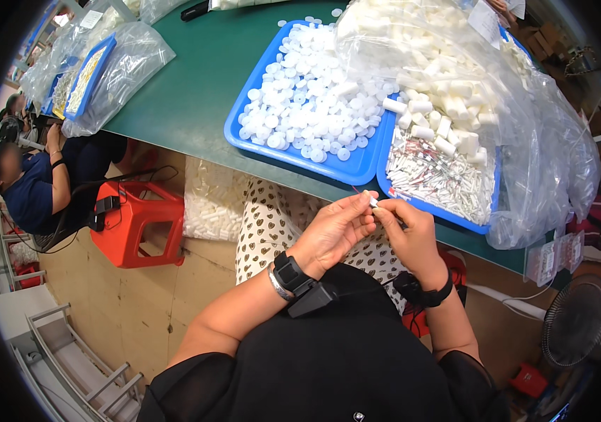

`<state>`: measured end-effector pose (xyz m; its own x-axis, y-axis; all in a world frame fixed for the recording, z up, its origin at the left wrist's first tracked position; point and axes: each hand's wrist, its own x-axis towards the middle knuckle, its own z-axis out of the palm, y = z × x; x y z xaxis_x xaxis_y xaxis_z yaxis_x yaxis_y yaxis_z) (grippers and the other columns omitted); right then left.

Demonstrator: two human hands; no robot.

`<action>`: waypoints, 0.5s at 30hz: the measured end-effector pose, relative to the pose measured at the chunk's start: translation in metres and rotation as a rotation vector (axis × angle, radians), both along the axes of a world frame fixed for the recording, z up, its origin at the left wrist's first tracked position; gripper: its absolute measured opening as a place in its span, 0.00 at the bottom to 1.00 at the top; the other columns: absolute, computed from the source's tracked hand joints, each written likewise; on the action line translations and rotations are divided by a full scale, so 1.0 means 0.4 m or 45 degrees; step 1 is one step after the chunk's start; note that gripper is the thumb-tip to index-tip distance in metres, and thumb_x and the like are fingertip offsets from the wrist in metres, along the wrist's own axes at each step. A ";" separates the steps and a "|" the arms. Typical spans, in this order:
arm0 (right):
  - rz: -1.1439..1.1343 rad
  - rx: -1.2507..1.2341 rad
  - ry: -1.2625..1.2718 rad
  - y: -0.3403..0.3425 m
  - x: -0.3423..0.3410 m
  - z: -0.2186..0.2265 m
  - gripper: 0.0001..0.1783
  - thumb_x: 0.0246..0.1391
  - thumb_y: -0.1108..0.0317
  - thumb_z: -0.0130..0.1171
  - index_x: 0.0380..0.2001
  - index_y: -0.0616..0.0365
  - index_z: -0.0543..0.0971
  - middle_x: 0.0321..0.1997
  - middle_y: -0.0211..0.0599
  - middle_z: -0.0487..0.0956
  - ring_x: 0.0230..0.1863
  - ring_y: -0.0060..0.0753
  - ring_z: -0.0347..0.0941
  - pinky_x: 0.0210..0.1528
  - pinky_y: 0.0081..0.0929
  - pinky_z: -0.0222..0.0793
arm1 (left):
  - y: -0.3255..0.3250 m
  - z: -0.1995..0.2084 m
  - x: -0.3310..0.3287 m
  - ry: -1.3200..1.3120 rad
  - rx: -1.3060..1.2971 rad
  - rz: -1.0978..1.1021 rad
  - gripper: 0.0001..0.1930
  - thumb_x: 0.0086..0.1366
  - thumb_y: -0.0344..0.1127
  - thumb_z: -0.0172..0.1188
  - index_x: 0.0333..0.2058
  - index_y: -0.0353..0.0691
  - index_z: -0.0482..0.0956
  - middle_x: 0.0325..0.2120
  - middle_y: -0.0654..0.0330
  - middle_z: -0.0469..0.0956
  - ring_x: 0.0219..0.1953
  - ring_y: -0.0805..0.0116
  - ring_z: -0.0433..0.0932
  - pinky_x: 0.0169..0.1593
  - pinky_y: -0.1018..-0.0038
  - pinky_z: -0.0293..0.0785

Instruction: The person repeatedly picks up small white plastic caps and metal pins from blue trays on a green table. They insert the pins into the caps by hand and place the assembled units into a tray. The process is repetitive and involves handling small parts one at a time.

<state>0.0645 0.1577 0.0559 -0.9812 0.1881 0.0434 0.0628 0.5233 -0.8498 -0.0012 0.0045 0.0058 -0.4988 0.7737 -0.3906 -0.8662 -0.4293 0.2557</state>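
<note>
Both of my hands meet in front of the table edge, fingertips together. A small white piece (pixel 373 202) with a thin dark red wire is pinched between them. My left hand (pixel 335 231) holds it with thumb and forefinger, the other fingers curled. From the other side, my right hand (pixel 411 233) grips the same piece; the fingertips hide much of it. Just beyond stands a blue tray (pixel 435 214) of small white parts with red wires, with thicker white cylinders (pixel 445 128) on top. Left of it, another blue tray (pixel 346 171) is heaped with translucent white discs (pixel 300 91).
A large clear bag (pixel 525 133) of white cylinders slumps over the right tray on the green table (pixel 188 84). A red stool (pixel 138 225) and a seated person (pixel 33 183) are at left. A black fan (pixel 576 320) stands at right.
</note>
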 end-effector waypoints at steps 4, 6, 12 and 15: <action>-0.052 0.436 0.322 0.080 -0.060 0.004 0.05 0.58 0.72 0.58 0.34 0.62 0.81 0.31 0.45 0.81 0.30 0.44 0.78 0.33 0.33 0.72 | -0.013 0.005 -0.009 0.108 -0.080 0.078 0.16 0.70 0.42 0.58 0.48 0.37 0.76 0.34 0.66 0.77 0.37 0.78 0.77 0.42 0.79 0.77; 0.107 0.866 0.342 0.120 -0.089 0.006 0.07 0.53 0.75 0.57 0.36 0.60 0.80 0.36 0.44 0.80 0.37 0.44 0.77 0.37 0.35 0.73 | -0.004 0.030 -0.011 0.110 -0.134 0.070 0.16 0.70 0.44 0.57 0.48 0.38 0.75 0.37 0.62 0.77 0.40 0.73 0.78 0.45 0.76 0.78; 0.363 1.175 0.205 0.133 -0.134 0.009 0.07 0.43 0.76 0.55 0.29 0.60 0.76 0.31 0.40 0.75 0.38 0.43 0.75 0.38 0.37 0.72 | -0.004 0.029 -0.013 0.094 -0.069 0.050 0.17 0.71 0.44 0.55 0.48 0.37 0.74 0.41 0.56 0.78 0.45 0.67 0.79 0.49 0.72 0.79; 0.333 1.148 0.250 0.140 -0.133 -0.005 0.04 0.42 0.77 0.55 0.26 0.60 0.74 0.28 0.39 0.72 0.36 0.43 0.74 0.37 0.38 0.72 | -0.012 0.033 -0.018 0.085 -0.097 0.070 0.17 0.71 0.44 0.54 0.49 0.36 0.73 0.41 0.55 0.77 0.45 0.66 0.79 0.49 0.72 0.79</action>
